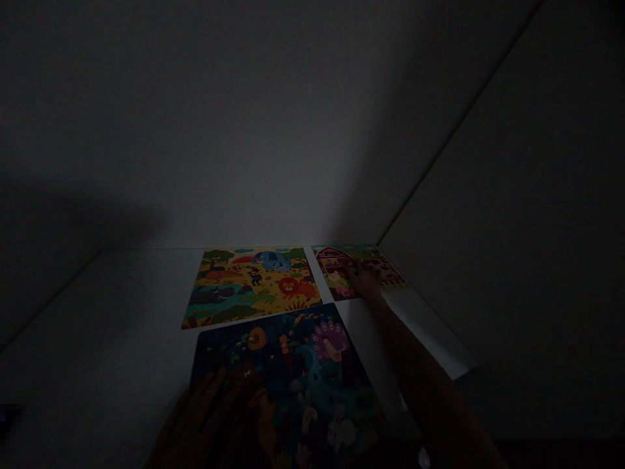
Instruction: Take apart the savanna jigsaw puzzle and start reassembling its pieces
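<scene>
Very dim light covers the whole head view. My left hand (208,407) lies flat on the near left part of a dark blue picture board (297,371), its fingers stretched out. That board shows a purple peacock, rabbits and other animals. Farther off, my right hand (362,279) reaches onto a farm picture board (336,273) with a red barn, its fingers apart over the picture. No held thing shows in either hand. Left of the farm board lies a yellow savanna picture board (258,280) with a blue elephant, lions and a hippo.
All three boards rest on a white surface (141,326). A pale wall (254,143) rises directly behind them, and another wall (527,228) stands on the right. A lighter strip (446,345) runs along the surface's right edge, beside my right forearm.
</scene>
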A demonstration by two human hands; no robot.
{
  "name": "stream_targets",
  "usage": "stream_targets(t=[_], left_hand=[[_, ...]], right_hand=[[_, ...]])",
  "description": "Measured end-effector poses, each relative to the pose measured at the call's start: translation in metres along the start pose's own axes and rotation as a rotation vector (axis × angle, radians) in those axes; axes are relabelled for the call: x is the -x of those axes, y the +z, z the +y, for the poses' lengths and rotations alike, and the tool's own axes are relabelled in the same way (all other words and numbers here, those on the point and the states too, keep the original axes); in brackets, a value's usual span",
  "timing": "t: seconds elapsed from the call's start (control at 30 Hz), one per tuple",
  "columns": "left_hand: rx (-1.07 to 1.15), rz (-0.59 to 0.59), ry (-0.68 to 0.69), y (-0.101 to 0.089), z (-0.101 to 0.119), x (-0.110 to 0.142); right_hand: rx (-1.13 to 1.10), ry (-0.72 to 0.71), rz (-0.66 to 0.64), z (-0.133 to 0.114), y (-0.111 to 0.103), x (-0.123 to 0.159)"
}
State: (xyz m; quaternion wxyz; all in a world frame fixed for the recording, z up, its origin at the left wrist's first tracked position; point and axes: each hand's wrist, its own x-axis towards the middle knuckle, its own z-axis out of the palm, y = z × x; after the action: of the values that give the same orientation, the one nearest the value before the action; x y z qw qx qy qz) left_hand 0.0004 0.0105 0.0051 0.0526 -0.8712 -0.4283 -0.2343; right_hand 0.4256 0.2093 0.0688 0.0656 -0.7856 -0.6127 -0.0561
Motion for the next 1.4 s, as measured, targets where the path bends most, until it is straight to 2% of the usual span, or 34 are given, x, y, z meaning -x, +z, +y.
stream_targets(t=[0.07, 0.13, 0.2, 0.27, 0.37, 0.43, 0.5, 0.57, 0.77, 1.17, 1.3, 1.4], left_hand=[[-0.002, -0.028, 0.015, 0.002, -0.003, 0.002], [-0.024, -0.019, 0.050, 0.003, -0.005, 0.004], [-0.036, -0.005, 0.069, 0.004, -0.006, 0.006], [-0.022, -0.002, 0.062, 0.004, -0.005, 0.006], [0.043, -0.007, 0.007, 0.004, -0.001, 0.007], [0.089, -0.033, -0.061, 0.006, 0.002, 0.008], [0.114, -0.034, -0.156, 0.008, 0.003, 0.010], [0.146, 0.009, -0.227, 0.012, 0.002, 0.013], [0.200, 0.073, -0.207, 0.017, -0.003, 0.015], [0.153, 0.052, -0.177, 0.028, -0.006, 0.017], [0.171, 0.042, -0.206, 0.031, -0.006, 0.018], [0.168, 0.043, -0.236, 0.028, -0.005, 0.019]], right_hand=[[-0.097, 0.070, 0.056, -0.003, -0.007, -0.001], [-0.147, 0.081, 0.104, -0.011, -0.015, 0.011], [-0.205, 0.001, 0.146, -0.026, -0.022, 0.042], [-0.312, -0.194, 0.147, -0.049, -0.026, 0.092], [-0.372, -0.480, -0.001, -0.084, -0.028, 0.178], [-0.367, -0.539, -0.109, -0.101, -0.030, 0.218], [-0.359, -0.527, -0.179, -0.108, -0.033, 0.236], [-0.351, -0.502, -0.203, -0.105, -0.035, 0.235], [-0.283, -0.497, -0.219, -0.061, -0.035, 0.216], [-0.270, -0.435, -0.131, 0.084, -0.021, 0.164], [-0.298, -0.368, -0.115, 0.120, -0.024, 0.152], [-0.309, -0.330, -0.126, 0.139, -0.027, 0.146]])
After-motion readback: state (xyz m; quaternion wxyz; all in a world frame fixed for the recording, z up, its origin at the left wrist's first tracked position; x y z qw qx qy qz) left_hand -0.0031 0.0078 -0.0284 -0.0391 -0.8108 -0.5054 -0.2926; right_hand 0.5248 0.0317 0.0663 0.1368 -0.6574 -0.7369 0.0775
